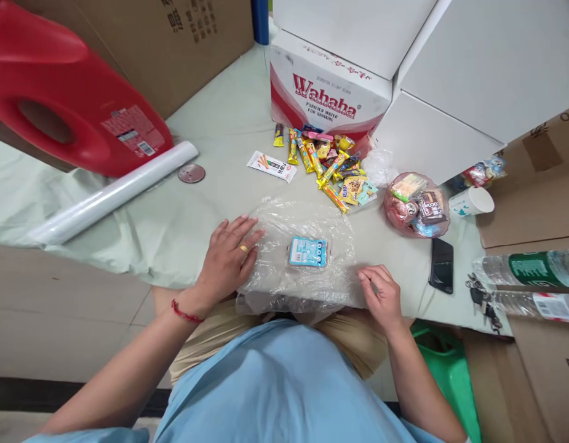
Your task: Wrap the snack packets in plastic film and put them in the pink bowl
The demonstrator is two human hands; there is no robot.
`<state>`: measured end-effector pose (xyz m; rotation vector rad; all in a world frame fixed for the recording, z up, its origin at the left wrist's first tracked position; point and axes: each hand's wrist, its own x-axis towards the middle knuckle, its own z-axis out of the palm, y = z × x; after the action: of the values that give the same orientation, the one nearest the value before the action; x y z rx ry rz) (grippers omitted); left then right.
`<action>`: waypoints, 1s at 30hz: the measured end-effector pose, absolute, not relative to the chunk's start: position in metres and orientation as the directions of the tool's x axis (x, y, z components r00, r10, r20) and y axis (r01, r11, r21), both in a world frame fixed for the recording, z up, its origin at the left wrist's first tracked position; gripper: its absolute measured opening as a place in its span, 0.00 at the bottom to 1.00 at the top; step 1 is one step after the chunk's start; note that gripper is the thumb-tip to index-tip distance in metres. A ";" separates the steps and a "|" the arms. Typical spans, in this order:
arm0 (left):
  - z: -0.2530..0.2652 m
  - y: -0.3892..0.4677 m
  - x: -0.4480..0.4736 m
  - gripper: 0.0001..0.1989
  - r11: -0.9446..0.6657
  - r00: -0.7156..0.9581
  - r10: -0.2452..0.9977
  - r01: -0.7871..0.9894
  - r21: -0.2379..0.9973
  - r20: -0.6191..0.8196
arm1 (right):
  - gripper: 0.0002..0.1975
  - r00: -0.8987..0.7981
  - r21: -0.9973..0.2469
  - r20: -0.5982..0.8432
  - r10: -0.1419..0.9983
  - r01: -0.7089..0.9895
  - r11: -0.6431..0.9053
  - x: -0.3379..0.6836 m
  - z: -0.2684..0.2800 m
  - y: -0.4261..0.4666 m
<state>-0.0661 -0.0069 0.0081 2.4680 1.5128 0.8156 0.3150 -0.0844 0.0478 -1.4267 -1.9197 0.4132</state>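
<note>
A sheet of clear cling film [275, 271] lies crinkled on the table, its near side hanging past the front edge. A small blue-and-white packet [308, 251] rests flat in the middle of it. My left hand [231, 255], with a ring on one finger, lies flat over the film's left side, fingers stretched out. On the opposite side my right hand [381, 292] is curled, thumb and forefinger pinched together at the film's right edge. The packet sits between my hands, touched by neither.
Snack packets [325, 157] are heaped before a Wahaha carton [330, 92]. A film roll [118, 191] and red jug [81, 104] stand left, near a round lid [191, 173]. Rightward are a snack bowl [390, 215], paper cup [472, 201], phone [441, 266], keys [485, 301] and bottles [533, 269].
</note>
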 end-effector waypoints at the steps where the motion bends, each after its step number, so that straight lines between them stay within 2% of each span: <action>1: 0.010 -0.010 -0.065 0.23 -0.507 0.381 0.850 0.777 0.373 0.363 | 0.08 -0.131 -0.622 0.341 0.931 0.711 0.328 0.317 0.046 -0.086; 5: 0.013 -0.013 -0.063 0.19 -0.542 0.505 0.839 0.753 0.372 0.199 | 0.07 -0.121 -0.614 0.381 0.917 0.708 0.348 0.304 0.054 -0.070; 8: 0.010 -0.011 -0.073 0.19 -0.521 0.523 0.844 0.744 0.419 0.122 | 0.07 -0.254 -0.575 0.358 0.898 0.699 0.426 0.278 0.062 -0.040; 10: 0.009 -0.010 -0.082 0.19 -0.482 0.495 0.863 0.742 0.466 0.105 | 0.11 -0.383 -0.541 0.268 0.884 0.700 0.467 0.259 0.062 -0.018; 12: 0.010 -0.010 -0.090 0.18 -0.435 0.464 0.882 0.736 0.519 0.082 | 0.18 -0.496 -0.497 0.128 0.859 0.718 0.488 0.244 0.057 -0.001; 15: 0.012 -0.013 -0.096 0.16 -0.358 0.429 0.903 0.707 0.609 0.033 | 0.31 -0.568 -0.425 -0.069 0.820 0.760 0.492 0.230 0.049 0.011; 17: 0.015 -0.014 -0.094 0.18 -0.277 0.377 0.926 0.685 0.674 -0.003 | 0.34 -0.574 -0.394 -0.122 0.810 0.777 0.491 0.227 0.048 0.011; 20: 0.021 -0.014 -0.081 0.27 -0.117 0.230 0.971 0.681 0.723 -0.059 | 0.34 -0.574 -0.360 -0.132 0.808 0.787 0.500 0.225 0.051 0.006; 22: 0.026 -0.012 -0.071 0.27 -0.062 0.167 0.982 0.716 0.695 -0.084 | 0.33 -0.576 -0.322 -0.139 0.806 0.796 0.513 0.225 0.055 0.002; 24: 0.030 -0.010 -0.063 0.24 -0.076 0.175 0.980 0.772 0.632 -0.096 | 0.32 -0.579 -0.270 -0.161 0.799 0.805 0.529 0.223 0.057 0.000; 28: 0.035 -0.008 -0.061 0.09 -0.180 0.283 0.950 0.845 0.504 -0.136 | 0.31 -0.582 -0.174 -0.193 0.790 0.813 0.556 0.221 0.058 -0.003; 29: 0.035 -0.009 -0.063 0.11 -0.200 0.302 0.943 0.851 0.485 -0.140 | 0.31 -0.584 -0.161 -0.192 0.789 0.811 0.562 0.221 0.057 -0.003; 30: 0.035 -0.010 -0.066 0.18 -0.218 0.314 0.940 0.854 0.473 -0.134 | 0.31 -0.588 -0.153 -0.188 0.787 0.809 0.568 0.221 0.056 -0.003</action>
<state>-0.0661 -0.0103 0.0350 2.1242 1.5854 0.2492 0.2214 -0.0034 0.0563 -1.4641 -2.8677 0.3617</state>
